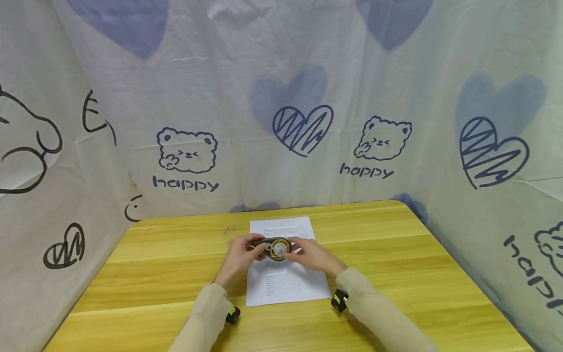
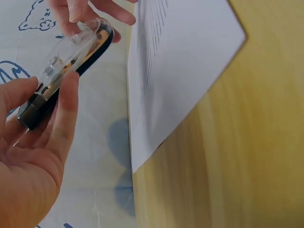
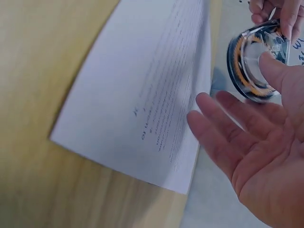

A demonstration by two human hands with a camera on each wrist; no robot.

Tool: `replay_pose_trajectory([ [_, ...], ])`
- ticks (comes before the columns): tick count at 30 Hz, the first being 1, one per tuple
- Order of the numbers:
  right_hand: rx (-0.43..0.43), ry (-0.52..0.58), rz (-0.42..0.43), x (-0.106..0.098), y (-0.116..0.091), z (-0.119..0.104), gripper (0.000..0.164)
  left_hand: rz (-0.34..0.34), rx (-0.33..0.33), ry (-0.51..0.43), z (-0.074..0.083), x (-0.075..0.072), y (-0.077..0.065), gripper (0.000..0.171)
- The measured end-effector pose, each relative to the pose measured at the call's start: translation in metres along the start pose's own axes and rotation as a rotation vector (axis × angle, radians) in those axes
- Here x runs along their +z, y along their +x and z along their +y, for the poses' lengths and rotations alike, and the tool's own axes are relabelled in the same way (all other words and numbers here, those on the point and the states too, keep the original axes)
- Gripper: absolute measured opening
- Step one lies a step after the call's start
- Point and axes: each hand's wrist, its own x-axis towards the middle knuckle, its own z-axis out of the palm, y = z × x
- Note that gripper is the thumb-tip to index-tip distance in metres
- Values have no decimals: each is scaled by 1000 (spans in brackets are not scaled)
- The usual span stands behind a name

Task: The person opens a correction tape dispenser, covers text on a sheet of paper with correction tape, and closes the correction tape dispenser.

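Observation:
A correction tape dispenser (image 1: 279,249) with a clear cover, black body and orange toothed ring is held up over the paper. Its narrow dark end sits between the thumb and fingers of my left hand (image 1: 237,255), which pinches it. At the round end, my right hand (image 1: 313,255) holds the rim, its thumb on the clear cover (image 3: 251,59) and a finger behind. The other right fingers are spread loosely in the right wrist view. A white sheet of paper (image 1: 286,286) with printed lines lies flat on the table beneath both hands.
The yellow wood-grain table (image 1: 176,264) extends to both sides of the paper. A pale curtain (image 1: 246,166) printed with hearts and bears hangs behind and along both sides. Each sleeve carries a small black device, one at the left wrist (image 1: 233,315), one at the right (image 1: 339,300).

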Motion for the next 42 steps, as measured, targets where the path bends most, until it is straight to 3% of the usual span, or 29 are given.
replay_pose_trajectory([
  [9, 62, 313, -1, -1, -1, -2, 47, -53, -74, -206, -2, 4, 0, 32],
  [12, 51, 408, 34, -1, 1, -5, 46, -51, -77, -270, 0, 6, 2, 32],
  [16, 5, 480, 75, -4, 2, -10, 42, -53, -60, -286, 4, 5, 4, 31],
  [31, -49, 388, -4, -15, -4, -8, 34, -205, 37, -191, 3, -4, 4, 32],
  [37, -60, 410, 15, -15, -5, -7, 35, -214, 16, -220, 2, -5, 5, 35],
  [42, -28, 413, 44, -16, -4, -10, 37, -157, -14, -246, 4, -3, 5, 37],
])
